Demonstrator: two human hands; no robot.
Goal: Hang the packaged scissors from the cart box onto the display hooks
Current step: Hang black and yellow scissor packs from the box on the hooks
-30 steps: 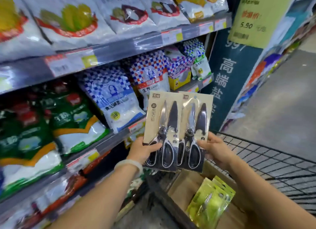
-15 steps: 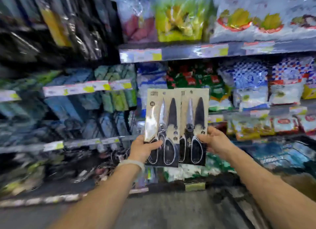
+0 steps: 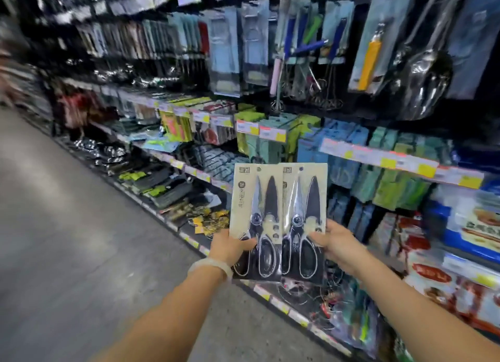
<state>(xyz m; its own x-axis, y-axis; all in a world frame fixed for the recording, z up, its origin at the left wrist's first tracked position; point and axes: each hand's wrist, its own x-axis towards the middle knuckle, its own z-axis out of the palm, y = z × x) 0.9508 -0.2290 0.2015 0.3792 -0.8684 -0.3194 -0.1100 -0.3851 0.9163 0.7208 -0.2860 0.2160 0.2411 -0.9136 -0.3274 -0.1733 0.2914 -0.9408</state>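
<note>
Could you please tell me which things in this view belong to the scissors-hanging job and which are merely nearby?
Job: left scissors pack in the left hand; right scissors pack in the right hand.

Nearby: hanging ladles, yellow-handled tool, shelf price tags, floor.

Both forearms are bare, with no sleeves; a pale, smooth bangle (image 3: 209,265) circles the wrist just behind the left hand (image 3: 230,246).

A grey shop floor (image 3: 67,240) fills the view from 7 to 10 o'clock, while dark shelving (image 3: 378,156) hung with blurred packaged kitchen utensils (image 3: 370,45) runs from 11 to 4 o'clock.
</note>
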